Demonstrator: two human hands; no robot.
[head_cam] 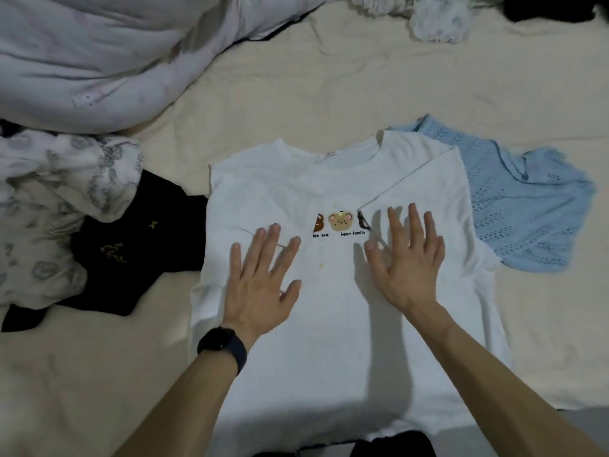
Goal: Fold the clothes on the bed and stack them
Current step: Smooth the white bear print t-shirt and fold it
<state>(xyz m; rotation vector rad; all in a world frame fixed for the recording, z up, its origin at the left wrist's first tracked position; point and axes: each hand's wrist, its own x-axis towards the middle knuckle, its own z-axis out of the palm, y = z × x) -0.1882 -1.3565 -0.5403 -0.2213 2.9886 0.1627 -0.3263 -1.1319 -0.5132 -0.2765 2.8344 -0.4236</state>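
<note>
A white T-shirt (329, 341) with a bear print lies flat in front of me on the bed, both sleeves folded inward over its chest. My left hand (263, 278), with a dark watch on the wrist, lies flat on the shirt left of the print, fingers straight and spread. My right hand (407, 255) lies flat over the folded right sleeve, fingers spread. A light blue eyelet garment (524, 209) lies to the right, partly under the shirt. A black garment (131, 255) and a white patterned garment (49, 199) lie crumpled at the left.
A bunched pale duvet (99, 57) fills the far left. A fluffy white item (438, 18) and a dark item (553, 8) lie at the far right. The beige sheet (313, 103) shows beyond the shirt.
</note>
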